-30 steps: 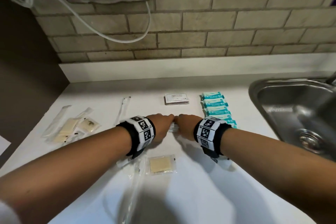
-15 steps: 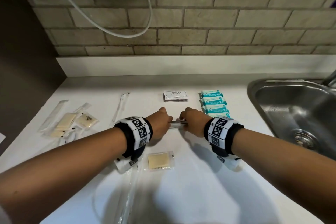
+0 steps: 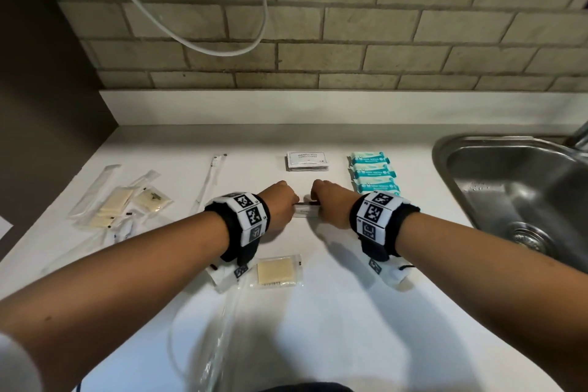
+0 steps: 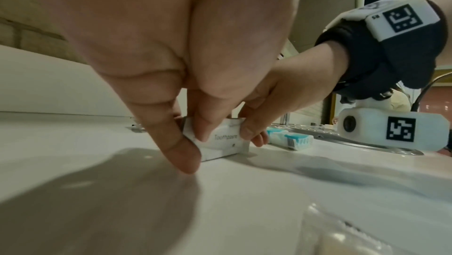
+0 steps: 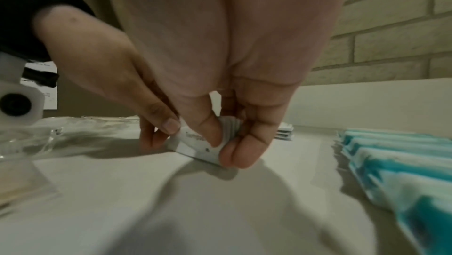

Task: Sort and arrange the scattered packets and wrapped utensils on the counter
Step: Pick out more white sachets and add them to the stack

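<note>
At centre frame, the left hand (image 3: pixel 280 205) and right hand (image 3: pixel 329 205) each pinch one end of small toothpaste packets (image 3: pixel 306 211) on the counter (image 3: pixel 318 328), apparently squaring them into a stack below the shampoo sachets (image 3: pixel 307 161).

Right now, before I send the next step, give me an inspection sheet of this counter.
Surface: white counter, lit, shadowed under the arms.
Job's things: toothpaste packets held at centre; shampoo sachets stacked behind; teal packets in a row; wrapped utensils heaped left; one tan packet lies near.
Clutter: nothing seen.
Grippers: left hand and right hand pinch the toothpaste packets' ends.
Cables: white hose hangs on the wall.
Surroundings: steel sink right, brick wall behind.
</note>
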Demonstrator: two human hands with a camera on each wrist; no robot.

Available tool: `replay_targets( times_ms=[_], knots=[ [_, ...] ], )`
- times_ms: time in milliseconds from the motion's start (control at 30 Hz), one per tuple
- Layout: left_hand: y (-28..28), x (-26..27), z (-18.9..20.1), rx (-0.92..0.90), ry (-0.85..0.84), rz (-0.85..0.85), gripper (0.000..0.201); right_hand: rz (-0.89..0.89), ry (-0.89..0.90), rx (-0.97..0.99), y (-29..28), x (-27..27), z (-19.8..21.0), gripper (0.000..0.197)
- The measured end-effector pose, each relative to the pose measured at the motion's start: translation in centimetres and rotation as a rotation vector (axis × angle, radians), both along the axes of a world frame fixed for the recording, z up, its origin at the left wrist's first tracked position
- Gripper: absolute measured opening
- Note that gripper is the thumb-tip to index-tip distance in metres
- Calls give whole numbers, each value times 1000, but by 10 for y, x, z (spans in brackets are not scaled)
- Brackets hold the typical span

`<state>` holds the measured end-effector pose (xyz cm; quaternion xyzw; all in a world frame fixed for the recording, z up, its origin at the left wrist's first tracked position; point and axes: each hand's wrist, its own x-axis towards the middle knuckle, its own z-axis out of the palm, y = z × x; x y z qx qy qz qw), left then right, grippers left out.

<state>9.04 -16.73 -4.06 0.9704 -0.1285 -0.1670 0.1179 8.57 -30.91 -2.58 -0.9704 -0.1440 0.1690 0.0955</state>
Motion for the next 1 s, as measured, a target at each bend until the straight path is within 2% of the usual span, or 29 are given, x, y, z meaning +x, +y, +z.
replay_targets(
  times_ms=[200,367,467,533,633,700,800,1000],
  knots=[
    [1,1,4,-187,41,82,23,-36,9,24,-10,11,5,20],
    [4,16,4,-376,126,227,15,-99,133,97,-15,27,17,21],
    [5,29,5,-502,211,358,18,-149,217,153,-16,45,20,16],
    [4,35,4,-473,200,354,18,-181,241,179,-16,56,15,18],
    [0,46,1,-299,114,230,10,-162,213,122,-15,66,9,17],
    [0,52,0,-206,49,161,17,-110,142,11,-13,67,9,20],
    [-1,58,0,-135,1,99,24,-66,83,-71,-12,68,10,14],
    [0,62,3,-70,21,1,28,-46,93,-47,-15,65,10,39]
  ],
)
